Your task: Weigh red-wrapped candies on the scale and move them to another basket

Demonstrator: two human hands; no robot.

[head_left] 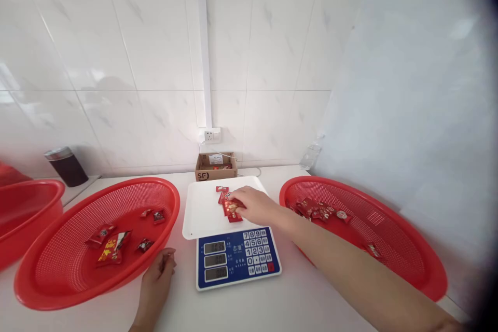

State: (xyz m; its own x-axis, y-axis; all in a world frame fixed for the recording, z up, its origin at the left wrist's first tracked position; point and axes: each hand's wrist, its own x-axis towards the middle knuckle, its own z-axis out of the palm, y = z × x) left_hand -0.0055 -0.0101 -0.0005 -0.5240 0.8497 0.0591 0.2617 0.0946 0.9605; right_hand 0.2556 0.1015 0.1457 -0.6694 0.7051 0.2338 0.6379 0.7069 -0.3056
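My right hand (254,205) reaches over the white weighing pan (198,212) of a digital scale (238,258). Its fingers are closed at the edge of a red candy packet (230,208); the fingertips are partly hidden. Other small red packets (222,189) lie beside and under it on the pan. My left hand (157,272) rests on the table by the left red basket (97,192), its fingers curled in and nothing visible in them. Inside that basket are several wrapped pieces, among them a red and yellow packet (114,248).
At right, another red basket (404,228) holds red packets (322,210). An open cardboard box (216,174) stands behind the scale, below a wall socket (212,136). A dark lidded jar (68,167) and a further red basket (31,223) are at far left.
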